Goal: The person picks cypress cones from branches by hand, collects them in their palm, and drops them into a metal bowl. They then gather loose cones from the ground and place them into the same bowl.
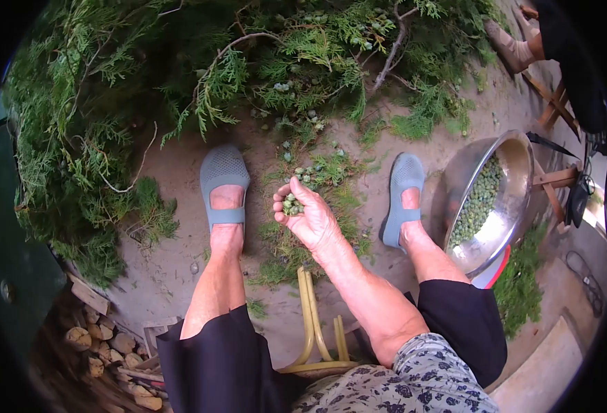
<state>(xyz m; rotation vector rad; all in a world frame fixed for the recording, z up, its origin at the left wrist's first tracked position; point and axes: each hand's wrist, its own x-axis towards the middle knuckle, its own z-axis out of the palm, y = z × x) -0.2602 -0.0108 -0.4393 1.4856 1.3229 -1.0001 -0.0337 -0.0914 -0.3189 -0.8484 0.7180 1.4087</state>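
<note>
My right hand [306,215] is between my two feet, palm turned up, its fingers curled round several small green cones [291,204]. Below and beyond it, more green cones [308,173] lie among bits of green foliage [338,168] on the ground. To the right, a large metal bowl [520,162] stands tilted, with many green cones [479,199] gathered inside. My left hand does not show anywhere in the view.
A big pile of cut evergreen branches [97,103] fills the top and left. Chopped firewood [103,337] lies at the lower left. At the upper right is another person's foot [513,51] near wooden legs [551,103]. A yellow-framed stool [308,316] is below me.
</note>
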